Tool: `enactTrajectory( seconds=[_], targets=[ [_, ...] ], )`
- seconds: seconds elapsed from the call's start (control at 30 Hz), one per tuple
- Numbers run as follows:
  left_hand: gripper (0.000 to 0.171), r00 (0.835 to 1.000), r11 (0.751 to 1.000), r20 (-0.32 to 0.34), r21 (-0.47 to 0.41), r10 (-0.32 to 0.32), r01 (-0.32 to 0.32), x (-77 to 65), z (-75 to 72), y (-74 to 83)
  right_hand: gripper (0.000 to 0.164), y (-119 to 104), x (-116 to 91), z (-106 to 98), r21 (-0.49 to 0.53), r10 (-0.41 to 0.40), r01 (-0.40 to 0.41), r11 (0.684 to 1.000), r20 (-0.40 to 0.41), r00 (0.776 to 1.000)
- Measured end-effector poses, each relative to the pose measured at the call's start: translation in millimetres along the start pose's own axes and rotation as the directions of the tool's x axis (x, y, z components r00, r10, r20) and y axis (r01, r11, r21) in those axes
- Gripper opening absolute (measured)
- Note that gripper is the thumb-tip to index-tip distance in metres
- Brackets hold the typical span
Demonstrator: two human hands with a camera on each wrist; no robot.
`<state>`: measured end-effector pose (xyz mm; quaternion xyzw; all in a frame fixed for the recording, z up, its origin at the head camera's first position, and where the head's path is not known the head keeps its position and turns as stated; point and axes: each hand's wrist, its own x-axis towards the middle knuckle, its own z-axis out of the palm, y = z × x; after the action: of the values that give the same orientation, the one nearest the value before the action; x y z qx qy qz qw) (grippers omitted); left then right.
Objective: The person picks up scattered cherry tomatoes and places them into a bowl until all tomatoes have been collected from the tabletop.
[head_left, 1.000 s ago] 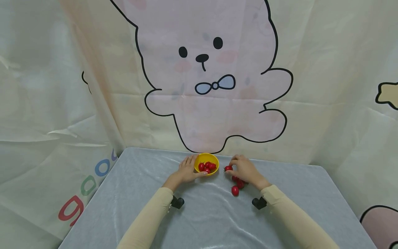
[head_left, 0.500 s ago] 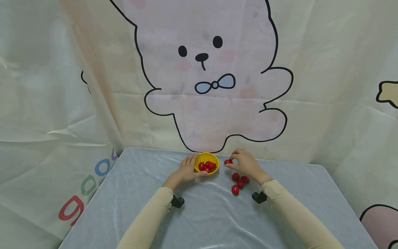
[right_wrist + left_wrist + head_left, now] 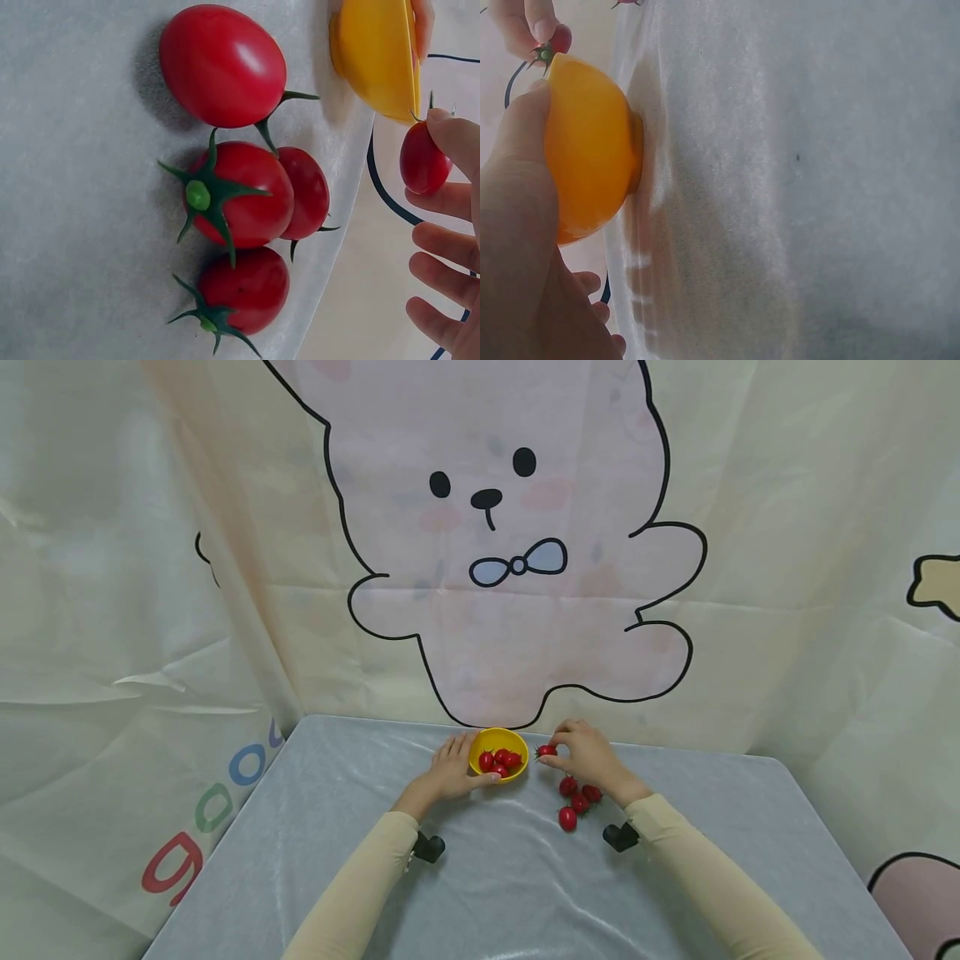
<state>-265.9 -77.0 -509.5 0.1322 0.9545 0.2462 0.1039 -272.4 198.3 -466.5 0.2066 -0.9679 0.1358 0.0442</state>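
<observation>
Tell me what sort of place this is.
Probably an indoor corner staged for recording: a grey-covered table stands before a hanging fabric backdrop printed with a cartoon animal, and a black device sits beside each cream sleeve.

A fabric-walled booth: a cartoon-printed curtain (image 3: 502, 635) hangs behind the grey-covered tabletop (image 3: 502, 885), pale cloth (image 3: 105, 652) flanking it on both sides.

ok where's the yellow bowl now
In the head view, the yellow bowl sits near the far edge of the table, its left side against the left hand. The tomato held by the right hand is just to its right.
</observation>
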Motion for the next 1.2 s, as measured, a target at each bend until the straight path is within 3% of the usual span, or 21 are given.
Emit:
enactTrajectory(
  seconds=[0.57, 0.83, 1.2],
  targets=[
    [0.101, 1.0, 1.0, 0.002, 0.02, 0.01, -0.01, 0.3, 0.6, -0.8, 0.036, -15.4, 14.4, 1.0, -0.007, -0.046, 0.046, 0.999, -0.073, 0.996],
    [0.102, 1.0, 1.0, 0.002, 0.006, 0.006, -0.006, 0.3, 1.6, -1.3, 0.037, -23.2, 26.4, 4.1, 0.013, -0.033, 0.034, 0.999, -0.063, 0.997],
    [0.103, 1.0, 1.0, 0.003, -0.012, 0.023, -0.023, -2.2, -2.0, 0.4, 0.034, -36.1, 39.5, 9.1, 0.013, -0.102, 0.105, 0.994, -0.127, 0.987]
  ],
)
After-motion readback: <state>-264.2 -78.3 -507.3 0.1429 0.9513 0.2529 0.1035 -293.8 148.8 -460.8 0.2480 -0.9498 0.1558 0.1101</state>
